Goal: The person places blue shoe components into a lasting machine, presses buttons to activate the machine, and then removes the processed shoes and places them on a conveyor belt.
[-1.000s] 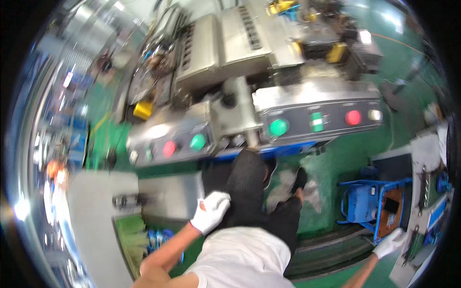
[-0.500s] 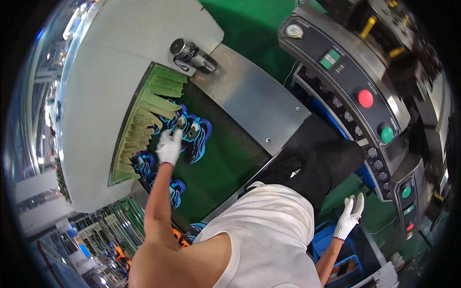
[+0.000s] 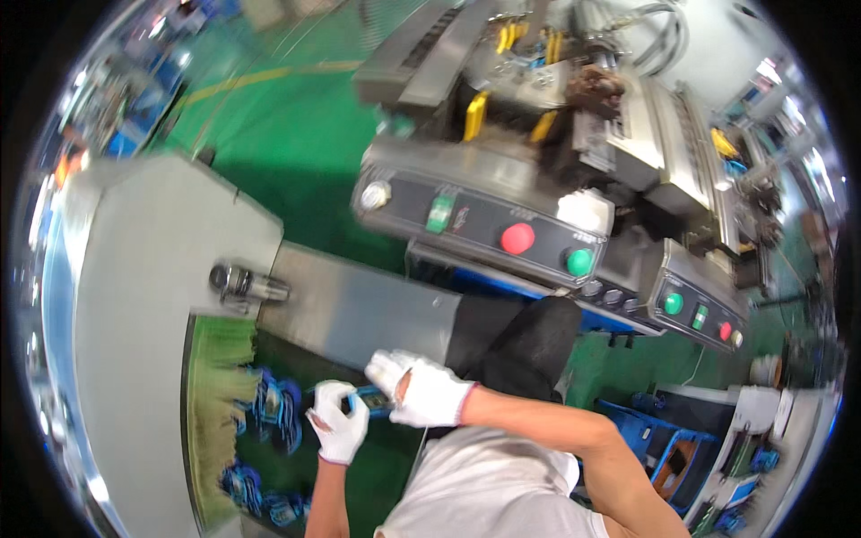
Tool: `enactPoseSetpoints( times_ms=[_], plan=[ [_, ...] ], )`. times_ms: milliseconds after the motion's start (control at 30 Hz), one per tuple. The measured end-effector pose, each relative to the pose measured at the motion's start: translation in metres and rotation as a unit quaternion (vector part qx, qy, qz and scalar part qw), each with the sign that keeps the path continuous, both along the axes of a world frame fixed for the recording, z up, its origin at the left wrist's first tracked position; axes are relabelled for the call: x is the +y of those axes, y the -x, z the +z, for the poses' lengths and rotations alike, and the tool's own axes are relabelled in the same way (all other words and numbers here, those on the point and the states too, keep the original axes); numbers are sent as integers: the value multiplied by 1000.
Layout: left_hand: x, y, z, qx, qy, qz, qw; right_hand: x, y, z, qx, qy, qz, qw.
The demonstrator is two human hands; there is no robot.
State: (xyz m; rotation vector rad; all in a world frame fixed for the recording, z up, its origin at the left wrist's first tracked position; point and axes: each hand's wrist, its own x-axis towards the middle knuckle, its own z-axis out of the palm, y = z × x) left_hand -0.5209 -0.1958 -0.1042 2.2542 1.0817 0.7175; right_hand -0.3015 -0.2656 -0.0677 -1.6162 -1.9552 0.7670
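A blue and dark shoe upper (image 3: 370, 402) is stretched between my two white-gloved hands, mostly covered by them. My left hand (image 3: 339, 423) has its thumb and fingers curled round one end. From the right, my right hand (image 3: 423, 389) closes over the other end; motion blur hides its exact finger hold. Below them runs a dark green conveyor belt (image 3: 381, 471). More blue shoe uppers (image 3: 273, 408) lie on the belt at the left, close to a fringed green curtain (image 3: 215, 421).
A pale machine housing (image 3: 134, 296) stands at the left. On the metal ledge (image 3: 368, 305) lies a dark flask (image 3: 251, 284). Ahead are a control panel (image 3: 480, 220) with red and green buttons and a machine (image 3: 574, 99). A blue crate (image 3: 650, 435) is at the right.
The view has swung right toward the machine. My left hand has taken a shoe upper from the belt by the curtain. My right hand has come from the far right to meet it.
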Motion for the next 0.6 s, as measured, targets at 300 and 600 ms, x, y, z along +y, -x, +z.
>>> enactPoseSetpoints(
  times_ms=[300, 600],
  plan=[
    [9, -188, 114, -132, 23, -365, 921, -91, -92, 3, 271, -99, -272, 918],
    [35, -251, 130, -203, -77, -289, 932, -226, -70, -12, 801, -98, -439, 395]
  ],
)
